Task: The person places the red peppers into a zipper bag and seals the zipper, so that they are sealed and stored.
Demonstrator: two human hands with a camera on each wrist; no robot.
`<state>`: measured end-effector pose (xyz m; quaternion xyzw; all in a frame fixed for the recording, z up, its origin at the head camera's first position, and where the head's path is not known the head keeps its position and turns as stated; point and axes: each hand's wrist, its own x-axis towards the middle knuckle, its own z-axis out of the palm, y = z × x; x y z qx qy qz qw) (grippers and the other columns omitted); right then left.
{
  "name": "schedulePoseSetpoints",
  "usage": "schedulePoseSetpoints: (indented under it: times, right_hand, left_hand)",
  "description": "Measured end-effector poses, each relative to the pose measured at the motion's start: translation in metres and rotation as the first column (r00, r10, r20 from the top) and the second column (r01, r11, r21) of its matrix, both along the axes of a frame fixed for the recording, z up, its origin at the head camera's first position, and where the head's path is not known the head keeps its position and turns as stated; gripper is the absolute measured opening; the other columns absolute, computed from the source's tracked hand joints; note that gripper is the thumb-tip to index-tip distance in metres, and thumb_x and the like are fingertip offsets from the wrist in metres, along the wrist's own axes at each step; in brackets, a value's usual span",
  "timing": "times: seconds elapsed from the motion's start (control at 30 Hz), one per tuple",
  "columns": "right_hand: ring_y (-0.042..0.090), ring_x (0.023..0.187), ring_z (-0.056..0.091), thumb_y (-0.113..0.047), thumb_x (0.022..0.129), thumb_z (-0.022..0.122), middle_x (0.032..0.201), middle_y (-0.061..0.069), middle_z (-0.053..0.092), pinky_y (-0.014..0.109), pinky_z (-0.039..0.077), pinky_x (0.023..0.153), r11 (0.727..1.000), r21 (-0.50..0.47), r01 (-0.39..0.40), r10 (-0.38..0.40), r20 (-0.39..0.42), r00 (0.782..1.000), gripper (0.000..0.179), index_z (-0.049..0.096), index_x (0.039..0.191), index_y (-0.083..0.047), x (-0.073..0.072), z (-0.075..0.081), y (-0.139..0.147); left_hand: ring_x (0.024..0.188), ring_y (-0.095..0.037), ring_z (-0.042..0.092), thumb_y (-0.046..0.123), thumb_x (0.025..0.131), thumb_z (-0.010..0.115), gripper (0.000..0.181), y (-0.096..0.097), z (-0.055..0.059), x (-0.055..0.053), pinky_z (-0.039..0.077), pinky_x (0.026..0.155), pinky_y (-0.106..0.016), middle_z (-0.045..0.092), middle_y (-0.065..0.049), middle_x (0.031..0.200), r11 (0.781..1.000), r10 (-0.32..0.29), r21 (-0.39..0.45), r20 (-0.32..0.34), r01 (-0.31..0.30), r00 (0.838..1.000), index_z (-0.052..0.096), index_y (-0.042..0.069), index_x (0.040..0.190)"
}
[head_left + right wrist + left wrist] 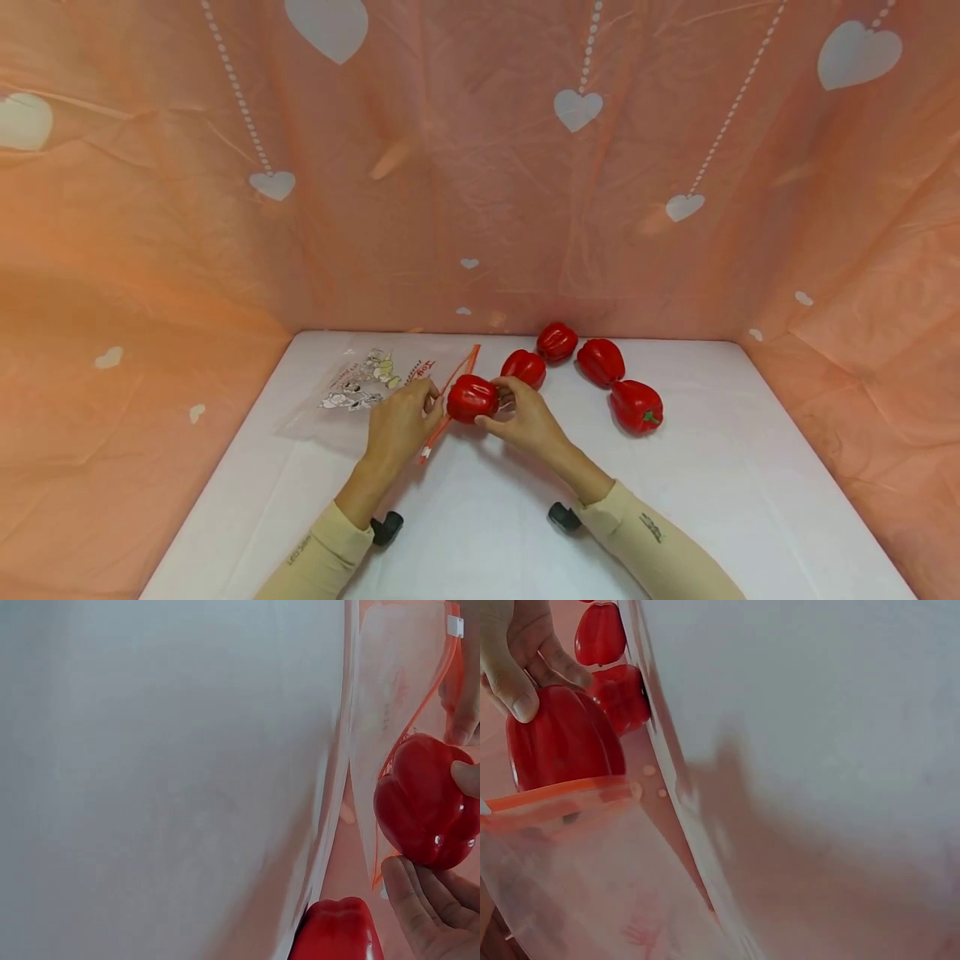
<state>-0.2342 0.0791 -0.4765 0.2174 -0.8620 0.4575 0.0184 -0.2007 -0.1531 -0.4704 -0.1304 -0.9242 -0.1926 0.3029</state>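
Observation:
A red bell pepper (472, 398) is held in my right hand (528, 419), thumb on one side and fingers on the other. It sits right at the mouth of a clear zip bag (307, 421) with an orange zip edge, a white slider and printed cartoon figures. My left hand (400, 422) pinches the bag's orange edge beside the slider, its fingertips close to the pepper. In the right wrist view the pepper (426, 802) overlaps the parted orange strips, and left fingers (466, 712) grip the rim. The bag lies to the left, under and beyond the left hand.
Several more red bell peppers lie beyond and right of my right hand: one (523, 369) close behind it, another (557, 342) at the back edge, a third (601, 362), and one with a green stem (637, 407). A pinkish-orange curtain (480, 208) surrounds the white table (712, 500).

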Motion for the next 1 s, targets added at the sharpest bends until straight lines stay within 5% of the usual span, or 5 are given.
schedulePoseSetpoints:
  times: [0.27, 0.53, 1.0]
  right_hand:
    - [0.022, 0.089, 0.069, -0.023, 0.084, 0.092, 0.111, 0.009, 0.073, 0.027, 0.058, 0.075, 1.000, 0.002, -0.009, 0.009, 0.021, 1.000, 0.061, 0.064, 0.134, 0.000, -0.003, -0.002, -0.002]
    - [0.015, 0.083, 0.066, -0.025, 0.086, 0.091, 0.111, 0.008, 0.072, 0.026, 0.059, 0.071, 0.999, 0.001, -0.032, 0.032, 0.059, 0.998, 0.062, 0.064, 0.137, -0.001, -0.004, -0.002, -0.004]
    - [0.016, 0.083, 0.069, -0.022, 0.087, 0.091, 0.111, 0.012, 0.073, 0.028, 0.060, 0.070, 0.999, -0.018, -0.030, 0.032, 0.116, 0.993, 0.064, 0.063, 0.138, 0.002, -0.008, -0.007, -0.011]
  left_hand:
    - [0.054, -0.011, 0.053, 0.012, 0.088, 0.083, 0.012, 0.002, 0.007, 0.002, 0.044, 0.047, -0.028, 0.062, 0.006, 0.071, 1.000, -0.012, -0.001, 0.032, 0.012, 0.999, 0.071, 0.012, 0.089]
    - [0.051, -0.009, 0.049, 0.011, 0.088, 0.083, 0.012, 0.003, 0.013, -0.001, 0.042, 0.044, -0.024, 0.060, 0.006, 0.069, 0.999, -0.035, -0.013, -0.024, 0.034, 0.999, 0.072, 0.011, 0.091]
    - [0.054, -0.010, 0.053, 0.012, 0.091, 0.081, 0.010, 0.004, 0.020, 0.000, 0.043, 0.046, -0.025, 0.066, 0.004, 0.073, 0.998, -0.050, 0.034, 0.053, 0.048, 0.997, 0.072, 0.011, 0.096]
